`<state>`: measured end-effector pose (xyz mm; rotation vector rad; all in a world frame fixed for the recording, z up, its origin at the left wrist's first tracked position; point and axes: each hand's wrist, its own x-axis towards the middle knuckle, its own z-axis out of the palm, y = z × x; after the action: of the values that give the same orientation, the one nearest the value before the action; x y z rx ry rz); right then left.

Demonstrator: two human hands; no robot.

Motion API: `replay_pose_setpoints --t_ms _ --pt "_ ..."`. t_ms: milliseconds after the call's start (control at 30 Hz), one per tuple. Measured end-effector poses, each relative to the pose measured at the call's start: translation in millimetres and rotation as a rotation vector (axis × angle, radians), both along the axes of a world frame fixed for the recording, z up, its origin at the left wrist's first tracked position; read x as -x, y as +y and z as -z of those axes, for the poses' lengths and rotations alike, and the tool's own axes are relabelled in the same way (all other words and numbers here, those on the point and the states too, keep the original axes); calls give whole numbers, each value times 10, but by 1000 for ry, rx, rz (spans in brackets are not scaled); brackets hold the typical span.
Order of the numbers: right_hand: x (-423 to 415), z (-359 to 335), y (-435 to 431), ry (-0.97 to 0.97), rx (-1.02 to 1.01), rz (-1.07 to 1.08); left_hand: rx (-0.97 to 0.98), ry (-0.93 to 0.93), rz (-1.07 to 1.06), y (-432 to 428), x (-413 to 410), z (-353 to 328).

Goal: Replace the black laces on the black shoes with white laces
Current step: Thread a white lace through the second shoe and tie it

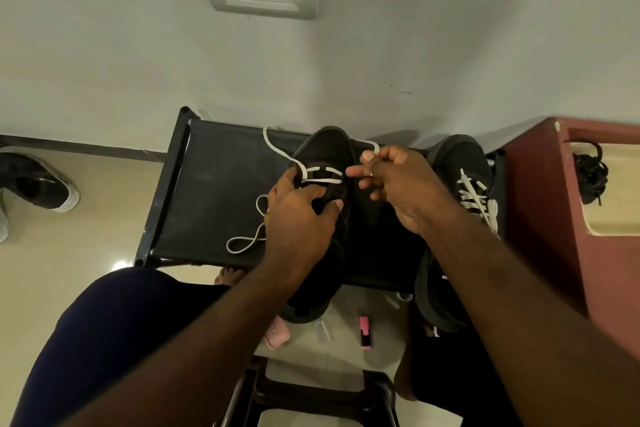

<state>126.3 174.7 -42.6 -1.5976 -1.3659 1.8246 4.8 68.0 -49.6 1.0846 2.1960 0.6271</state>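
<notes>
Nearest the lens: two bare forearms, stretched forward above a knee [114,340] in dark cloth. Further out, on the bench [214,184]:

Left hand [298,215]: laid over the throat of the middle black shoe [325,146], fingers curled and clamped on the tongue and left flank.

Right hand [398,184]: just beside the same shoe's right flank, thumb and forefinger pinched together on one end of the white lace [322,175]; remaining fingers loosely curled, slightly apart.

White lace: threaded as two bars across the eyelets nearest the toe; other end trailing in loops over the bench surface left of the shoe, towards the near edge.

Middle black shoe: right of bench centre, toe at the far edge, heel overhanging the near edge.

Second black shoe [460,156]: at the right edge of the bench, laced in white.

Black laces [590,173]: bundled on the red-brown cabinet [540,201] beside the bench's right edge.

Below the near edge, on the floor: a pink marker [365,331].
</notes>
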Motion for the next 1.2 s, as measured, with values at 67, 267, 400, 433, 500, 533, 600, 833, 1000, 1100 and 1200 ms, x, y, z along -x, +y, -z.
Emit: replay_pose_setpoints --t_ms 67,267,400,433,500,533,600,833,1000,1100,1200 --pt "21 22 -2 16 -23 30 -14 -13 -19 -7 -7 2" --pt "80 26 -7 147 41 67 0 30 -6 -6 -26 22" --pt "114 13 115 72 -74 176 21 47 15 6 -47 10" --pt "154 -25 162 30 -167 144 26 48 16 12 -58 3" --pt "304 -180 221 40 -317 57 36 53 19 18 -68 -19" --pt "406 -288 231 106 -329 31 40 54 19 19 -68 -27" --pt "572 -518 220 353 -235 17 56 47 13 22 -67 -24" --pt "264 -909 -42 628 46 136 11 19 -3 2 -47 -21" --pt "40 -244 -161 -48 77 -2 -63 15 -11 4 -27 22" --pt "96 -63 -149 -100 -24 19 -9 32 4 -5 -8 55" --pt "158 -119 -68 202 57 203 -37 -4 -28 0 -7 74"
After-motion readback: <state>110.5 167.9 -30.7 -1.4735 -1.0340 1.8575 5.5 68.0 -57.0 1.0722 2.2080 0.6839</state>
